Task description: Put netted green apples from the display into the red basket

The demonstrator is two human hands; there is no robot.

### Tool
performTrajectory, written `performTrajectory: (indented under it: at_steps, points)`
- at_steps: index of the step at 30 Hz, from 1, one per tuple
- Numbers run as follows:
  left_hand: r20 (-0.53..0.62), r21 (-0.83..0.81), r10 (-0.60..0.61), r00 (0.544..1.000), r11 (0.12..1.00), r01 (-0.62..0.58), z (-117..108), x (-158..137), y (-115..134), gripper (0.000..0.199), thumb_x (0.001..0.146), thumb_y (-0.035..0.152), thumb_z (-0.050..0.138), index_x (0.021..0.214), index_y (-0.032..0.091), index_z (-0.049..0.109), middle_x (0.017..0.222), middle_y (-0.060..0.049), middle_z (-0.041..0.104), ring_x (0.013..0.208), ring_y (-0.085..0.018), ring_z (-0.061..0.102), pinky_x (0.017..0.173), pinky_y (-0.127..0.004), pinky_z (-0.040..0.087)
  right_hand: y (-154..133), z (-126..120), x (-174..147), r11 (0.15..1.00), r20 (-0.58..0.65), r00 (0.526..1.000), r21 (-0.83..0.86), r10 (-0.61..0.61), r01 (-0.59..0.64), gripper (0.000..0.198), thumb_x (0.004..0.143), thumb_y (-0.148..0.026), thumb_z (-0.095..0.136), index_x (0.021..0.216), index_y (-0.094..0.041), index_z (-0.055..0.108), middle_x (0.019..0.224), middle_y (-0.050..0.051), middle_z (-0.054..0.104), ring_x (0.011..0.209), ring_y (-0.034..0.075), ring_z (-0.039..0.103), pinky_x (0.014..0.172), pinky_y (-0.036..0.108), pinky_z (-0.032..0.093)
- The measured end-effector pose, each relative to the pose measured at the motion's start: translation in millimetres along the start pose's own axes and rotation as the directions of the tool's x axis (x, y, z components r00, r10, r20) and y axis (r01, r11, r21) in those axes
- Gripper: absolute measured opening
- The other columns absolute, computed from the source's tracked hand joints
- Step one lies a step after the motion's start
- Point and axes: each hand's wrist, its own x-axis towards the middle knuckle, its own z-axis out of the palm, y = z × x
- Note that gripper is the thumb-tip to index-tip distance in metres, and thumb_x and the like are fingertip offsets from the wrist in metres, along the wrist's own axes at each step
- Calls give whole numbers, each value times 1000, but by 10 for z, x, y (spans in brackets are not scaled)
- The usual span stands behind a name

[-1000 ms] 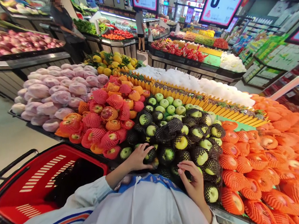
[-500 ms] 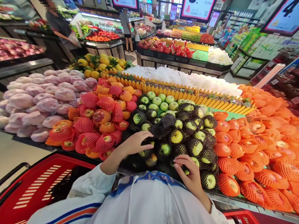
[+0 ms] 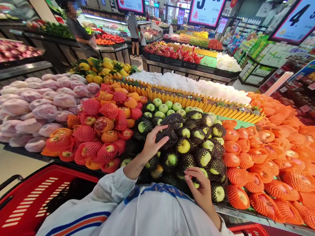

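The left hand (image 3: 153, 142) is held with thumb and fingers parted at the black netting (image 3: 175, 121), heaped among green apples (image 3: 183, 146); whether it is gripped cannot be told. The right hand (image 3: 201, 187) is kept loosely curled, partly spread, nothing seen in it, above nearer green apples.

1 head-worn camera looks forward and down from above the wearer's white jacket (image 3: 152, 215), which is nearest and cut by the bottom edge; the left hand (image 3: 152, 142) and right hand (image 3: 202, 189) come next, close below, over green apples (image 3: 183, 146) near centre; far off, 3 price screens (image 3: 206, 7) meet the top edge.
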Motion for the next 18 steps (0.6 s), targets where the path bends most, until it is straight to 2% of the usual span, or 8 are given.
performTrajectory:
  at_steps: [3, 4, 6, 9, 11, 12, 14, 18]
  points:
    - [-22, -152, -62, 998, 987, 58, -78, -179, 119, 47, 76, 57, 80, 103, 21, 64, 104, -5, 64, 102, -20, 62, 97, -33, 50, 34, 32, 3, 1000, -48, 999, -12, 23, -24, 16, 92, -16, 67, 105, -24, 72, 102, 7, 73, 90, 19, 70, 73, 30, 59]
    - [21, -190, -80, 997, 978, 83, -90, -254, 143, 47, 73, 56, 84, 95, 21, 61, 95, -2, 61, 92, -18, 61, 88, -29, 52, 50, 44, 2, 1000, -61, 998, -7, 24, -24, 17, 92, -17, 67, 107, -24, 71, 105, 8, 73, 92, 20, 71, 73, 31, 59]
    - [181, -244, -101, 978, 959, 145, -96, -407, 182, 46, 70, 51, 87, 87, 20, 57, 87, 0, 56, 82, -14, 58, 76, -24, 50, 87, 63, -4, 1000, -77, 997, 5, 9, -8, 21, 92, -19, 67, 112, -25, 69, 109, 9, 73, 94, 21, 71, 76, 33, 60]
    - [469, -236, -144, 871, 930, 281, -87, -597, 243, 38, 78, 43, 83, 91, 18, 57, 96, -3, 59, 86, -14, 60, 78, -25, 51, 125, 66, -12, 999, -64, 997, 27, -35, 37, 21, 94, -21, 64, 114, -25, 68, 112, 9, 74, 100, 23, 71, 86, 36, 59]
    - [588, -171, -169, 791, 930, 326, -79, -669, 281, 31, 85, 39, 76, 101, 18, 60, 106, -7, 61, 93, -17, 63, 84, -29, 53, 121, 53, -12, 998, -39, 999, 52, -27, 29, 19, 96, -21, 59, 112, -24, 69, 111, 9, 74, 103, 22, 71, 88, 37, 58]
    - [616, -134, -169, 769, 940, 314, -75, -689, 293, 30, 87, 37, 73, 107, 17, 62, 111, -9, 62, 97, -18, 64, 87, -30, 54, 111, 46, -9, 998, -42, 999, 60, -10, 12, 18, 97, -20, 58, 109, -24, 70, 109, 9, 74, 101, 22, 71, 87, 36, 57]
    - [612, -61, -164, 774, 966, 252, -63, -702, 301, 33, 88, 33, 70, 117, 17, 65, 123, -13, 63, 111, -23, 64, 95, -34, 53, 80, 33, -1, 997, -80, 996, 75, 34, -28, 17, 98, -19, 57, 104, -24, 72, 102, 7, 74, 95, 20, 70, 82, 33, 57]
    - [478, 54, -182, 859, 983, 178, -34, -693, 270, 43, 90, 28, 65, 132, 18, 64, 144, -16, 56, 140, -30, 48, 105, -38, 51, 19, 29, 18, 994, -188, 981, 105, 43, -23, 7, 92, -21, 67, 87, -23, 72, 77, 3, 69, 73, 18, 66, 67, 30, 54]
